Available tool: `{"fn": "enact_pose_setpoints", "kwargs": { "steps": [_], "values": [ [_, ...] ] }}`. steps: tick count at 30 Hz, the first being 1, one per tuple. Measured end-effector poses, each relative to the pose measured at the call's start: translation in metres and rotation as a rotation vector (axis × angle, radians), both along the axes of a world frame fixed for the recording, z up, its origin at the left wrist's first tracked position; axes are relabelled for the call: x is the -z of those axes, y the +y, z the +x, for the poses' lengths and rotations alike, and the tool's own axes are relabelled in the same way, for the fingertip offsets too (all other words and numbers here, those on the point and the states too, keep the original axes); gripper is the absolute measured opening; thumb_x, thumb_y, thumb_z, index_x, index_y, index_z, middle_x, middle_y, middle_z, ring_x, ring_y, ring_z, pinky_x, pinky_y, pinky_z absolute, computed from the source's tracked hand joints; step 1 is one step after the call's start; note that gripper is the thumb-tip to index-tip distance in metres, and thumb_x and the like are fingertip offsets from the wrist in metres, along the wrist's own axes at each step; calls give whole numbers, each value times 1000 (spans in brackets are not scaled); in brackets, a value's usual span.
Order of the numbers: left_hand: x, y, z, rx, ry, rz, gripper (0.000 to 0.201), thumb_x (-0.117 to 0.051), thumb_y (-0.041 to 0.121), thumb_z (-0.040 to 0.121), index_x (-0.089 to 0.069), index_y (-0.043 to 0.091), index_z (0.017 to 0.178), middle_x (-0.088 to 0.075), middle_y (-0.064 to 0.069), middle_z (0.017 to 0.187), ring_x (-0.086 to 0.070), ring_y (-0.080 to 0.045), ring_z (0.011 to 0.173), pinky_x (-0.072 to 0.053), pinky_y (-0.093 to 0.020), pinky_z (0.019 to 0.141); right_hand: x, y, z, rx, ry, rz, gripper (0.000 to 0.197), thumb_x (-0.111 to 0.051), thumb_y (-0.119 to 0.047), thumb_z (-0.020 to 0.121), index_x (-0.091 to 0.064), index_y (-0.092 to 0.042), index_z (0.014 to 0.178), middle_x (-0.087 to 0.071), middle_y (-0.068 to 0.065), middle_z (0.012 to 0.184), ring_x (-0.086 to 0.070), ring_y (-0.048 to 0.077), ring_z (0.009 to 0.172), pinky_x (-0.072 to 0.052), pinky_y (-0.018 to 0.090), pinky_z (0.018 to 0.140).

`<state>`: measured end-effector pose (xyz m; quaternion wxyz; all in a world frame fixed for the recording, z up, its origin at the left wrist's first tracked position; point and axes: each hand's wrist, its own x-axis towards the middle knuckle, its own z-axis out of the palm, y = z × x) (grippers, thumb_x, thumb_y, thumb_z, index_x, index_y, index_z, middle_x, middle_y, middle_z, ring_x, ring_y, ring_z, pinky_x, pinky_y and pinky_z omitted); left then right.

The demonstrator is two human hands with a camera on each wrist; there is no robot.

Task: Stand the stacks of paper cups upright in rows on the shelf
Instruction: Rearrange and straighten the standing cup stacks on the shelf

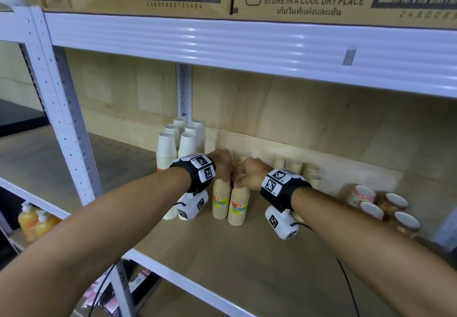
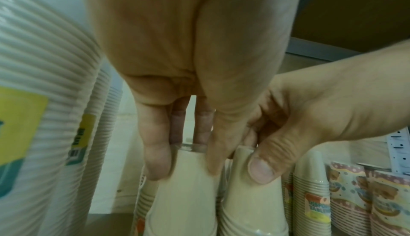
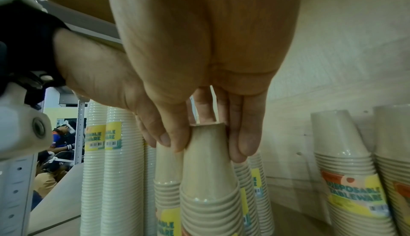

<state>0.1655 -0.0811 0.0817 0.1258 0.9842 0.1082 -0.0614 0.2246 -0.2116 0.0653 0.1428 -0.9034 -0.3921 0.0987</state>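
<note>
On the shelf (image 1: 247, 262), going left to right, we count six tall white stacks (image 1: 167, 148) upright in two rows at the far left, then the two tan stacks in our hands, then at least five more tan stacks (image 1: 294, 166) near the back board, partly hidden, and four patterned stacks (image 1: 393, 204) at the right. Our left hand (image 1: 221, 166) is clamped round the top of the left tan stack (image 1: 220, 201); our right hand (image 1: 249, 173) pinches the top of the right tan stack (image 1: 239, 208). Both stand upright on the shelf, touching. We judge the step in hand to be setting this pair down beside the white rows. Next, we should let go gently so neither stack tips, then fetch the tan stacks farther right.
</note>
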Motion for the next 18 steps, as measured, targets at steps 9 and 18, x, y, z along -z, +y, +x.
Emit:
{"fn": "enact_pose_setpoints", "kwargs": {
  "steps": [9,18],
  "values": [
    [-15,-19,7,45,52,-92,28,-74,7,80,-72,2,108,-68,-8,98,-61,-15,64,-54,-27,56,-17,-35,13,105,-39,-16,38,-81,-34,71,-70,-9,98,-68,8,96,-65,23,87,-47,27,64],
    [-27,-57,35,121,-2,-83,28,-75,12,81,-71,6,108,-67,-5,94,-61,-13,66,-48,-19,48,-26,-74,38,201,-66,-2,29,-84,-30,69,-71,-9,85,-70,8,89,-69,24,82,-55,31,64]
  ]
}}
